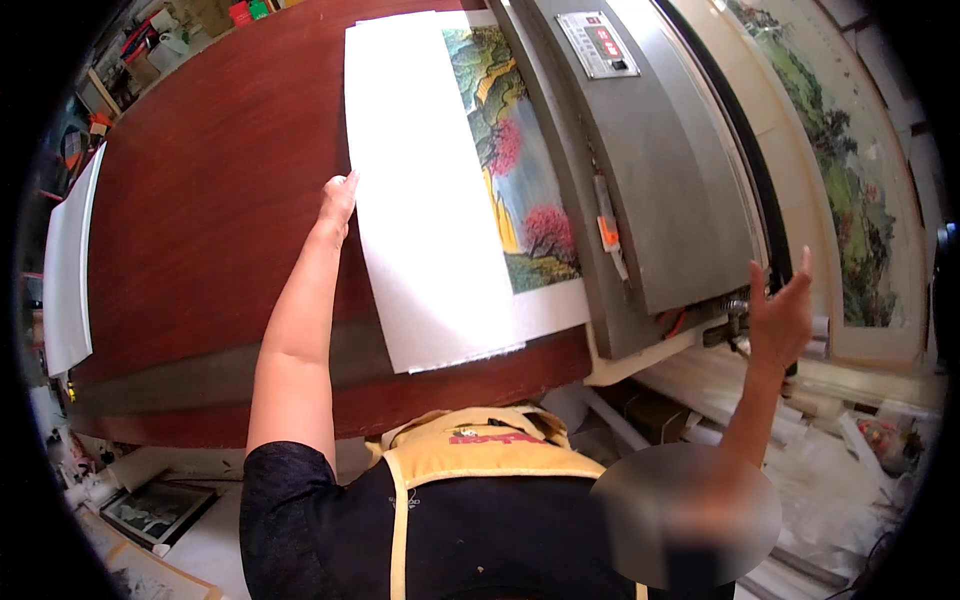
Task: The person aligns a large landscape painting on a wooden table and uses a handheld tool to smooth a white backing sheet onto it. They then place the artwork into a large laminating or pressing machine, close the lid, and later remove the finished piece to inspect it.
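Observation:
My left hand (340,200) is closed on the left edge of a long white paper sheet (415,200), its thumb on top. The sheet lies over the left part of a colourful landscape painting (525,180) with pink trees and yellow patches. The painting's right side meets a grey metal machine (670,170) with a small control panel (597,45). My right hand (782,318) is raised beside the machine's near right corner, close to a black bar (735,120). Its thumb and a finger are spread, and I see nothing held in it.
A dark red tabletop (220,180) spreads out to the left, with a white sheet (70,270) hanging at its far left edge. A cutter with an orange part (608,232) lies on the machine. On the right is another tall landscape painting (850,170). Rolls and papers lie below the machine.

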Available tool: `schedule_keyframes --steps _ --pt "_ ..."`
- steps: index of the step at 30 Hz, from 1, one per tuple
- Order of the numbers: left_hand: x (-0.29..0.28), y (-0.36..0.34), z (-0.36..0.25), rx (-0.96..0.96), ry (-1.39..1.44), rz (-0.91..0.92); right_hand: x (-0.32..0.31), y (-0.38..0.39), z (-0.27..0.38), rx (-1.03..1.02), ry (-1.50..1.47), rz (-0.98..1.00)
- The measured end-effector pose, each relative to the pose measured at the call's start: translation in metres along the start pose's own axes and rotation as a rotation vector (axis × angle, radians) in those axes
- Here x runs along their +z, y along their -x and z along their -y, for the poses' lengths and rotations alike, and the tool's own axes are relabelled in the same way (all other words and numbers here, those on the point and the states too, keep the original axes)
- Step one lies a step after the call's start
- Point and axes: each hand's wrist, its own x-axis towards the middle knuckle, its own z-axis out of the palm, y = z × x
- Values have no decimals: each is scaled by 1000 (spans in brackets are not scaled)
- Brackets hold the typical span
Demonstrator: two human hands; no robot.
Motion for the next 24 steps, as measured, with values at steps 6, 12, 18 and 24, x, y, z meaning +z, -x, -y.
schedule_keyframes --steps 6,12,18,24 --pt "6 -11 -56 203 157 136 50 -40 -109 -155 367 -61" --pt "-14 -23 22 215 -154 -66 105 -76 -163 -142 372 -74" --pt "-117 -66 87 307 -599 -265 141 -87 -186 -79 393 -27" --pt "-279 -35 77 -141 -1113 -962 151 -82 -198 -50 463 22"
